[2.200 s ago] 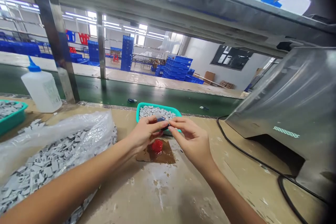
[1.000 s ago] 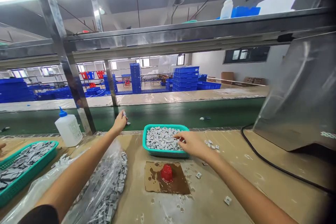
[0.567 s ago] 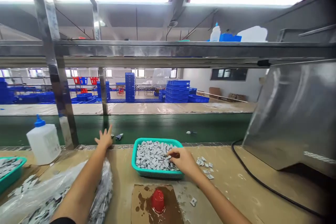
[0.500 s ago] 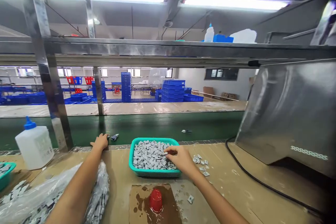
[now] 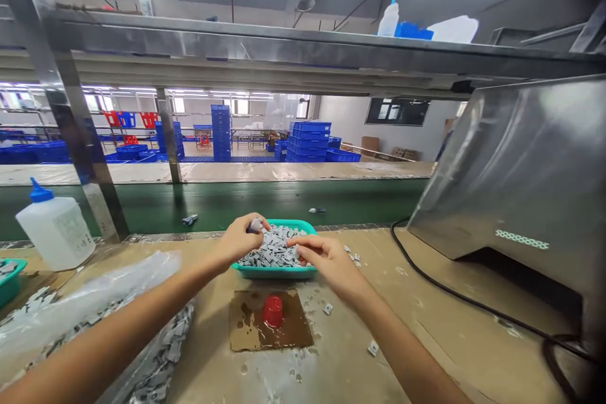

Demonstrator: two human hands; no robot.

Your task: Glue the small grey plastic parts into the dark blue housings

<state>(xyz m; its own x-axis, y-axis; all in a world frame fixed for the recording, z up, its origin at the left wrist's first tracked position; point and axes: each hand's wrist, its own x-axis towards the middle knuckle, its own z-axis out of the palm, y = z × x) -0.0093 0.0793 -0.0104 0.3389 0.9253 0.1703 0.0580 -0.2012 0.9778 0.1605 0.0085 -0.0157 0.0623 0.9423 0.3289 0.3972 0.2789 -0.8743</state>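
Note:
My left hand (image 5: 240, 241) is closed around a small grey and dark plastic part (image 5: 256, 225), held over the left side of a green basket (image 5: 279, 273). Small grey plastic pieces (image 5: 272, 251) fill that basket. Over its right side, my right hand (image 5: 329, 259) has thumb and fingers pinched together. What lies between those fingertips cannot be told from the grey pieces behind them. In front of the basket, a wet red dome-shaped thing (image 5: 273, 311) sits on a damp brown board (image 5: 246, 328).
A clear plastic bag (image 5: 142, 281) of grey parts lies at left, near a white bottle (image 5: 57, 233) with a blue cap. Several loose pieces (image 5: 327, 308) lie at right. Behind runs a green belt (image 5: 255, 196) carrying two parts. A metal housing (image 5: 516, 177) and black cable (image 5: 440, 287) stand right.
My left hand has come from the belt rightward to the basket, bringing a grey and dark part. My right hand stays by the basket, pinched. The view has tilted down.

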